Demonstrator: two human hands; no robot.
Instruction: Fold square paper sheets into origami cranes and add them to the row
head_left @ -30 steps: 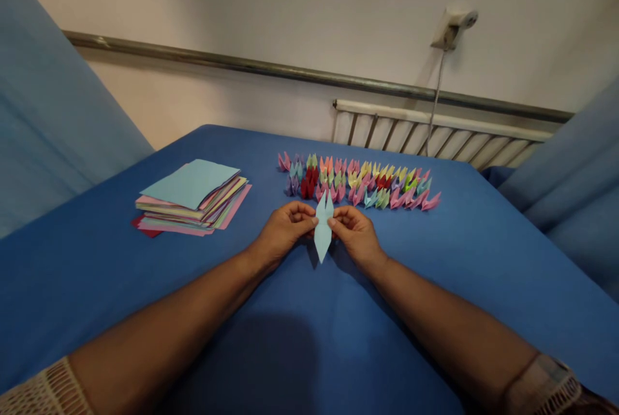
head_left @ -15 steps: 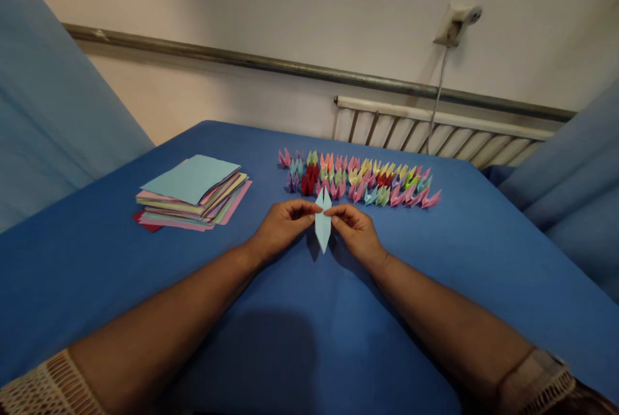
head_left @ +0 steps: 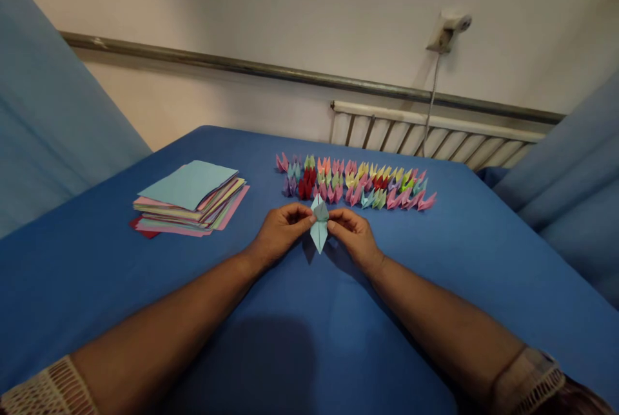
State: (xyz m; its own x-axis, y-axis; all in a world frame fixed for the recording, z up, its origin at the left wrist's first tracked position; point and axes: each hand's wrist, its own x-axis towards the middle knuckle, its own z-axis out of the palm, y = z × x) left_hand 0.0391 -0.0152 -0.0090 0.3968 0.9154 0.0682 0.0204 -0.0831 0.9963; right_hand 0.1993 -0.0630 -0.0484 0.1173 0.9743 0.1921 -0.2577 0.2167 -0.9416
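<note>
A light blue folded paper (head_left: 319, 234), long and pointed at both ends, is held between my two hands a little above the blue-covered table (head_left: 387, 337). My left hand (head_left: 285, 228) pinches its left edge at mid-length between thumb and fingers. From the other side, my right hand (head_left: 355, 234) pinches the right edge in the same way. An upper flap of the paper stands partly lifted and shows a crease down its middle. Just beyond my fingers stand rows of folded paper cranes (head_left: 355, 193) in pink, red, yellow, green, blue and purple.
To the left lies a stack of coloured paper squares (head_left: 188, 184), light blue on top, with a red sheet (head_left: 144, 227) poking out below. Behind the table are a metal rail (head_left: 242, 67), a radiator (head_left: 411, 128) and a wall socket (head_left: 445, 31) with a cord. Blue curtains (head_left: 39, 93) hang at both sides.
The paper's upper flap has been opened outward, so its creased inner face shows. My fingers have stayed at its middle edges. The whole view has shifted slightly.
</note>
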